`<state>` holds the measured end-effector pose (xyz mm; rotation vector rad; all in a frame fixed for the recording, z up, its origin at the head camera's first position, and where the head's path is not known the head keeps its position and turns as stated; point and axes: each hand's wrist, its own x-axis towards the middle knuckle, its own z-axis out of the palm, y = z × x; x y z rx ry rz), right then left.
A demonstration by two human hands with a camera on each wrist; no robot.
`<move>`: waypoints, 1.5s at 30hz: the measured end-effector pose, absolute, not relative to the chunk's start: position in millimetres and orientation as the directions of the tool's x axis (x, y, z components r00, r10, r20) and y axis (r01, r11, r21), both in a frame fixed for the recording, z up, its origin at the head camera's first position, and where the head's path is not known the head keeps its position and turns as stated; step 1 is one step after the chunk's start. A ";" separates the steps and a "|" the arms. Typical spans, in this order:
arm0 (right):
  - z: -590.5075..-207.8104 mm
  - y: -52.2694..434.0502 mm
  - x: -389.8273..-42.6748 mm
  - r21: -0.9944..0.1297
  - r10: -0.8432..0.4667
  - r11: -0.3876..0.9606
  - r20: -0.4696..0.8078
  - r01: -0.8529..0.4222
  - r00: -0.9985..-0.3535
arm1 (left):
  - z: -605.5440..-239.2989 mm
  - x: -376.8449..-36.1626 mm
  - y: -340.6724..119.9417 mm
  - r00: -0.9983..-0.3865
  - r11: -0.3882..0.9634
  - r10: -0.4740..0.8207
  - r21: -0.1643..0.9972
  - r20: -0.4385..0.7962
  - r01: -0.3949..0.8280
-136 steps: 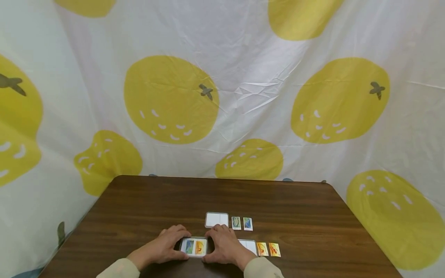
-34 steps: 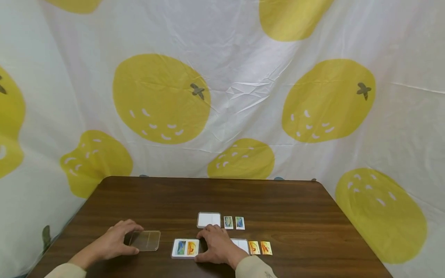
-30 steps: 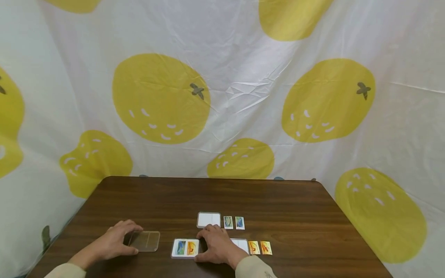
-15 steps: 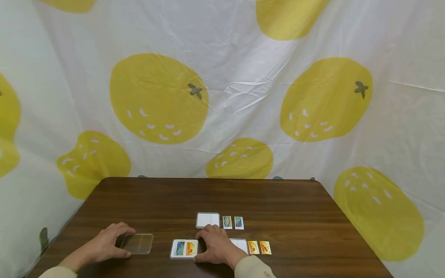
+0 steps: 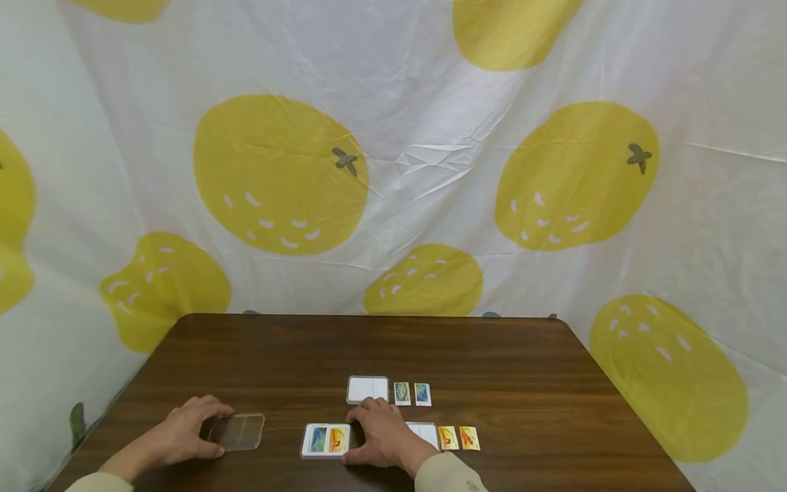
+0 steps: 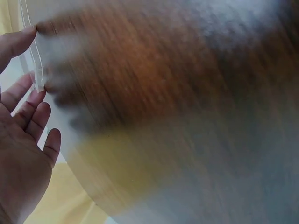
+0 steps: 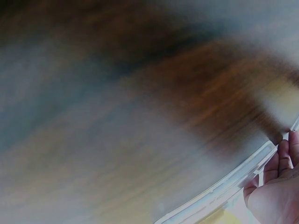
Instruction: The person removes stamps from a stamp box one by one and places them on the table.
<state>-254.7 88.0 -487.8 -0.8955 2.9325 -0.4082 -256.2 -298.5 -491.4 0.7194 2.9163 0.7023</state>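
My left hand [image 5: 184,432] pinches a thin clear plastic cover [image 5: 241,432] by its left corners, thumb at the near side and fingers at the far side. In the left wrist view, thumb and fingertips meet the rim of the clear cover [image 6: 32,51]. Right of it lies a clear-rimmed case [image 5: 326,441] with a white insert bearing a blue-green and an orange stamp. My right hand [image 5: 384,434] holds that case by its right corners. The right wrist view shows the fingers at a clear case rim [image 7: 224,186].
A second case with a white insert [image 5: 424,432] is partly hidden behind my right hand, with two orange stamps [image 5: 458,438] beside it. Farther back lie a third white-insert case [image 5: 367,389] and two blue-green stamps [image 5: 412,393]. A brown wooden table [image 5: 522,383] meets a lemon-print cloth [image 5: 430,178].
Both hands held the stamp case at first. Since then the left hand has taken the clear cover off to the left, and it drifts slightly farther left. The right hand stays at the case.
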 end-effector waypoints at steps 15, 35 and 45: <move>-491.6 88.2 -257.7 -0.300 -0.550 0.794 0.015 -0.528 -0.835 | -482.5 -256.5 -281.3 -0.901 0.767 0.429 0.504 0.060 0.398; -490.6 88.3 -258.0 -0.304 -0.543 0.801 -0.003 -0.516 -0.840 | -472.7 -264.7 -245.0 -0.845 0.658 0.508 0.556 0.168 0.507; -492.7 87.9 -257.5 -0.286 -0.542 0.804 0.006 -0.521 -0.840 | -474.4 -266.3 -225.1 -0.853 0.606 0.497 0.638 0.162 0.474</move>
